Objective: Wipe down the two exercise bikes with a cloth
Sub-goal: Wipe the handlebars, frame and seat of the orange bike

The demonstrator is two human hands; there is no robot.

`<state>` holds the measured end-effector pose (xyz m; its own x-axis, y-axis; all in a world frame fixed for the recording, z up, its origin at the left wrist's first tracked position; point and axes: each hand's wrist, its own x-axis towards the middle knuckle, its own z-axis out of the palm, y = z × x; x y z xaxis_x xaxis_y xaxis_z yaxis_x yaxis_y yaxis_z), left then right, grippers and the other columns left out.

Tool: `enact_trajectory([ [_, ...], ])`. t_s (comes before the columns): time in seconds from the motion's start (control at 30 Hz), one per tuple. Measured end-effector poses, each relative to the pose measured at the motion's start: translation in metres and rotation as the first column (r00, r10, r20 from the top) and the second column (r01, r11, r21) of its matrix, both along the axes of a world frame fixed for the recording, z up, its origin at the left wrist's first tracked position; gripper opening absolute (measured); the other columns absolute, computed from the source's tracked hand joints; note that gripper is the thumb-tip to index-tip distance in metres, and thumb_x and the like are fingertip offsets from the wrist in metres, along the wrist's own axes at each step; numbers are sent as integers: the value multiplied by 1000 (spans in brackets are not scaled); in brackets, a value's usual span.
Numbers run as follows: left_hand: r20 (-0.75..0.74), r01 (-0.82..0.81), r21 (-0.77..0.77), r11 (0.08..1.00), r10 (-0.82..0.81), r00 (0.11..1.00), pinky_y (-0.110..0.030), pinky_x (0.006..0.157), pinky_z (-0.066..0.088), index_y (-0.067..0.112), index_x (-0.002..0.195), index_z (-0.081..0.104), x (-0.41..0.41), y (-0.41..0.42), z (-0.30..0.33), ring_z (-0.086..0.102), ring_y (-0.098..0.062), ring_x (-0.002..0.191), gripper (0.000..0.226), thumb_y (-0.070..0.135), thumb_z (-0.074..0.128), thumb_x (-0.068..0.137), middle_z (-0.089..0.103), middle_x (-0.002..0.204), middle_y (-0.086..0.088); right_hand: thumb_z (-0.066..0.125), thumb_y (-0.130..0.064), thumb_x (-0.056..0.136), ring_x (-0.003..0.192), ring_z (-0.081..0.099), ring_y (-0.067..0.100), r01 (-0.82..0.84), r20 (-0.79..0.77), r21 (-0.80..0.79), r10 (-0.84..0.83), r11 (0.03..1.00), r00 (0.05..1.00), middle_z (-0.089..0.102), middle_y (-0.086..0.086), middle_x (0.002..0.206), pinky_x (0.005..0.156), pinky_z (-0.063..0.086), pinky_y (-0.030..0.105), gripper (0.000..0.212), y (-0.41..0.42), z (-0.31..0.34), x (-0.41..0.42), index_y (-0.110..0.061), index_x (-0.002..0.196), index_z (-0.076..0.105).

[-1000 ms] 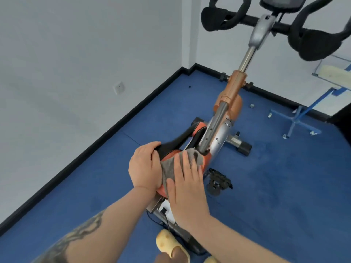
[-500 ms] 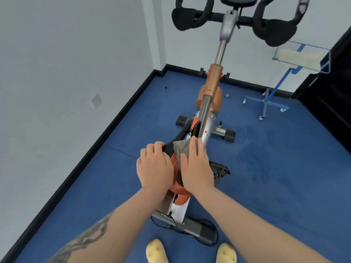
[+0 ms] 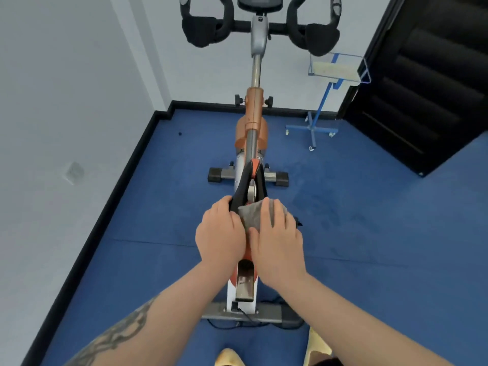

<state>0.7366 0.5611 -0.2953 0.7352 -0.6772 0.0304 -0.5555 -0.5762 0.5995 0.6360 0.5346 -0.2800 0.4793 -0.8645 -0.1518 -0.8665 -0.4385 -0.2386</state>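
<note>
An orange and silver exercise bike (image 3: 254, 112) stands on the blue floor, seen from behind its black saddle (image 3: 249, 187). A grey cloth (image 3: 252, 216) lies over the saddle's rear. My right hand (image 3: 277, 239) presses flat on the cloth with its fingers stretched forward. My left hand (image 3: 220, 235) curls round the saddle's left rear edge. Black handlebars (image 3: 260, 30) and a console sit at the top. Only one bike is in view.
A white wall (image 3: 66, 101) with a socket runs close on the left. A blue wheeled stand (image 3: 320, 120) with a tray is at the back right, beside a black door (image 3: 427, 88). The bike's rear foot bar (image 3: 250, 314) and a cable lie near my yellow slippers (image 3: 228, 357).
My view has swung round behind the bike and lifted. Both hands stay on the saddle's rear, and the right hand has slid the cloth a little to the right.
</note>
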Motion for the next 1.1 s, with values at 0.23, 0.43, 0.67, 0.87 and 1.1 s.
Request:
enact_trajectory([
  [0.23, 77, 62, 54, 997, -66, 995, -31, 75, 40, 21, 134, 51, 3, 1, -3, 53, -18, 107, 39, 17, 35, 99, 61, 124, 5, 26, -38, 103, 126, 46, 34, 149, 47, 306, -171, 940, 984, 36, 11, 150, 110, 28, 54, 63, -65, 10, 40, -21, 155, -5],
  [0.43, 63, 66, 22, 998, -68, 996, -37, 78, 46, 20, 130, 55, 3, 1, -1, 55, -20, 105, 38, 17, 38, 96, 63, 120, 4, 26, -43, 101, 110, 50, 32, 96, -24, -83, -98, 992, 995, 50, 14, 128, 103, 34, 43, 61, -12, -8, 4, -16, 154, 15],
  [0.67, 76, 78, 34, 996, -81, 994, -38, 79, 47, 19, 133, 54, 4, 2, -2, 55, -20, 105, 39, 17, 37, 98, 62, 122, 3, 25, -39, 102, 106, 55, 32, 188, 124, 222, -219, 957, 968, 56, 12, 126, 73, 39, 37, 50, -62, 4, 36, -11, 142, 31],
  [0.87, 67, 65, -9, 998, -64, 996, -39, 78, 47, 19, 129, 57, 3, 1, -3, 56, -20, 105, 39, 16, 38, 95, 65, 118, 2, 39, -34, 94, 130, 43, 34, 67, 201, -218, -23, 974, 979, 44, 16, 144, 108, 38, 45, 58, 21, -17, -8, -8, 146, 39],
  [1.1, 54, 58, -13, 998, -57, 997, -38, 77, 46, 19, 129, 58, 3, 2, -3, 56, -20, 106, 40, 14, 38, 94, 65, 119, 2, 27, -33, 100, 133, 38, 26, 127, 192, -103, -105, 987, 976, 36, 8, 150, 107, 33, 38, 56, -4, -7, 9, -12, 152, 23],
])
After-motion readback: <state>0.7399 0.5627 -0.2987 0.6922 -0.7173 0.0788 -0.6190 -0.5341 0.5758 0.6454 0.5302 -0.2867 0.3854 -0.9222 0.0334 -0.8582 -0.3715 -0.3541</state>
